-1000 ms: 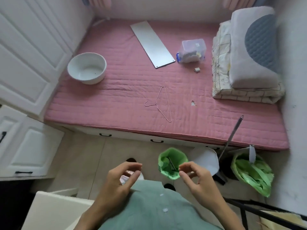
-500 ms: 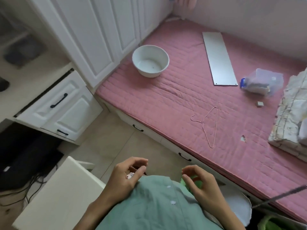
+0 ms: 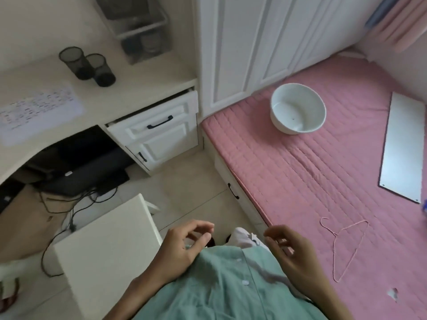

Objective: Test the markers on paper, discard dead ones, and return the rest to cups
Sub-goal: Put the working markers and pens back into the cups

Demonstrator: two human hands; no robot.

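Hovering loosely curled, left hand (image 3: 182,248) and right hand (image 3: 293,257) hold nothing; beyond them, two mesh cups (image 3: 87,65) and marked paper (image 3: 37,109) on the worktop (image 3: 143,84).

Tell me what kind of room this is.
Likely a small bedroom with a study corner. A pink quilted mattress lies on a drawered platform beside a white wardrobe; a desk carries two mesh cups and a marked paper.

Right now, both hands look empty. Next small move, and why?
Probably step toward the desk and reach for the two mesh cups. Left hand and right hand hang loosely curled, holding nothing, and the marked paper lies there. No markers are visible; cup contents can't be told.
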